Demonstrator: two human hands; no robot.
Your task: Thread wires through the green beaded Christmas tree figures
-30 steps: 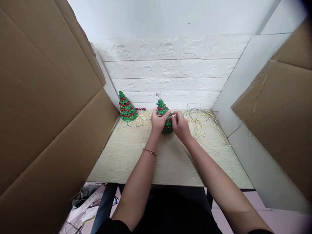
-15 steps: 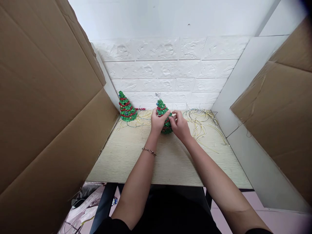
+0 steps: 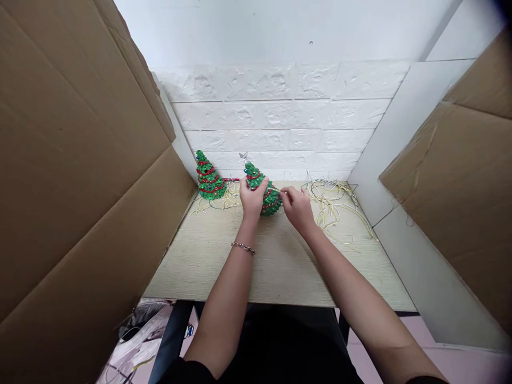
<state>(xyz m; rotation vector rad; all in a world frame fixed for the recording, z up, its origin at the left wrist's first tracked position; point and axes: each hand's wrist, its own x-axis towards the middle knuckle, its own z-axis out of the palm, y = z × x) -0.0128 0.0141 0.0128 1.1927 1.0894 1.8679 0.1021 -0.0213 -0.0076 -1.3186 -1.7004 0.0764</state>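
A small green Christmas tree [image 3: 272,201] with red garland leans to the left, a silver star [image 3: 244,156] at its tip. My left hand [image 3: 252,198] is wrapped round its middle, thumb across the front. To the right of the tree, my right hand [image 3: 298,207] pinches a thin pale yellow wire [image 3: 276,190] that runs across the tree. The wire's far end is hidden. Another decorated Christmas tree [image 3: 210,178] stands upright at the back left, untouched.
Tangled yellow and dark wires [image 3: 330,200] lie at the back right of the table [image 3: 200,261]. More wires [image 3: 230,197] and a red pen-like stick [image 3: 231,180] lie by the left tree. Cardboard sheets [image 3: 80,160] flank the left, and another cardboard panel [image 3: 452,176] the right.
The held tree has tilted and its top has shifted left, with my left hand following. My right hand has drawn slightly away from the tree, and the thin wire now shows between them.
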